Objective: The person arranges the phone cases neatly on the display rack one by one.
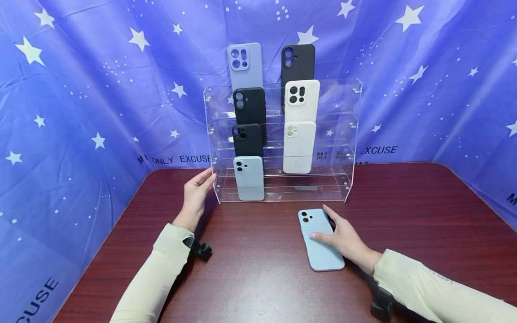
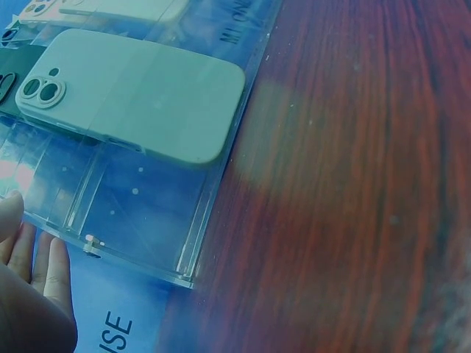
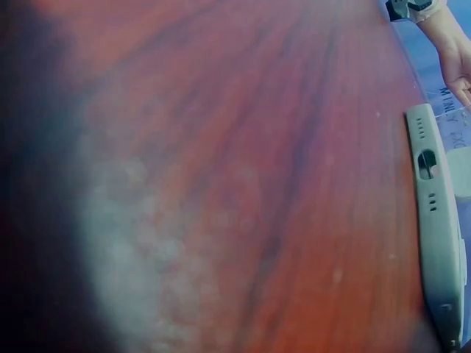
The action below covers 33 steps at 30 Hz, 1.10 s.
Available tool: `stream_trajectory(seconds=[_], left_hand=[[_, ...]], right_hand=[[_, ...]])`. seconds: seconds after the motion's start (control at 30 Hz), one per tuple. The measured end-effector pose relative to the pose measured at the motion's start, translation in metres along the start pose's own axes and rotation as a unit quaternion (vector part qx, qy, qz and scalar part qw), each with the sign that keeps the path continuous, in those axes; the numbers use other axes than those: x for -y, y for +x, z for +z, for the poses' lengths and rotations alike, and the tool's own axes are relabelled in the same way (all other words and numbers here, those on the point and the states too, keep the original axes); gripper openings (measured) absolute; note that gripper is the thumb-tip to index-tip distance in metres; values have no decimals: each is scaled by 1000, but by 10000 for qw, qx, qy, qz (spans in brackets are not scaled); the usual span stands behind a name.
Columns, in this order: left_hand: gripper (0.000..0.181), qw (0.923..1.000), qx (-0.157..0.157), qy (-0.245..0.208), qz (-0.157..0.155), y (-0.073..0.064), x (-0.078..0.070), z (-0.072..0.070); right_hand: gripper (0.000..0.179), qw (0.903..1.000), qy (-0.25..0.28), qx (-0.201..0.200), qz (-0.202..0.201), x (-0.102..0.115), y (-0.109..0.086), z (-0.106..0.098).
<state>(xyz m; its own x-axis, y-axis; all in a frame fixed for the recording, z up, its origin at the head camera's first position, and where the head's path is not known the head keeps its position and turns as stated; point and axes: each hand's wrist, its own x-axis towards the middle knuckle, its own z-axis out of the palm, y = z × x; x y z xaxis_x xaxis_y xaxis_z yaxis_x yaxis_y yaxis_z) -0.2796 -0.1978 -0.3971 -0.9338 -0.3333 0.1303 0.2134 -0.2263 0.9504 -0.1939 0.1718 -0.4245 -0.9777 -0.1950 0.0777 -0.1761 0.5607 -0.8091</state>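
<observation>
A clear acrylic display rack [image 1: 278, 195] stands on the table with phone cases on its tiers. My left hand [image 1: 195, 193] holds the rack's left side edge between thumb and fingers; the left wrist view shows part of this hand [image 2: 37, 294] beside the side panel. A light blue phone case [image 1: 321, 246] lies in front of the rack, camera holes up. Gripping its right side, my right hand [image 1: 343, 237] has the thumb over its back. The case's bottom edge [image 3: 428, 184] shows in the right wrist view, while most of the right hand is hidden there.
In the rack's left column are a lavender case [image 1: 252, 74], two black ones and a pale blue case [image 1: 250, 179]. The right column has a black case [image 1: 304, 65] above two white ones [image 1: 300, 148]. A starry blue curtain [image 1: 101, 89] surrounds the dark red table [image 1: 250, 269].
</observation>
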Motion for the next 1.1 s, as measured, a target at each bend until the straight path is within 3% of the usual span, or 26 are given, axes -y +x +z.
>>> stream_trajectory(seconds=[0.2, 0.47, 0.83, 0.97, 1.1], left_hand=[[40, 10000, -17, 36, -58, 0, 0, 0], [38, 10000, 72, 28, -60, -1, 0, 1], [39, 9999, 8, 101, -36, -2, 0, -3], [40, 9999, 14, 92, -75, -1, 0, -3], [41, 9999, 104, -6, -67, 1, 0, -3]], right_hand=[[100, 9980, -628, -22, -65, 2, 1, 4], [105, 9968, -797, -41, -80, 2, 0, 8], [104, 9933, -945, -305, -598, 6, 0, 14], [97, 9910, -962, -429, -828, 10, -1, 11], [80, 9883, -997, -624, -965, 14, 0, 2]])
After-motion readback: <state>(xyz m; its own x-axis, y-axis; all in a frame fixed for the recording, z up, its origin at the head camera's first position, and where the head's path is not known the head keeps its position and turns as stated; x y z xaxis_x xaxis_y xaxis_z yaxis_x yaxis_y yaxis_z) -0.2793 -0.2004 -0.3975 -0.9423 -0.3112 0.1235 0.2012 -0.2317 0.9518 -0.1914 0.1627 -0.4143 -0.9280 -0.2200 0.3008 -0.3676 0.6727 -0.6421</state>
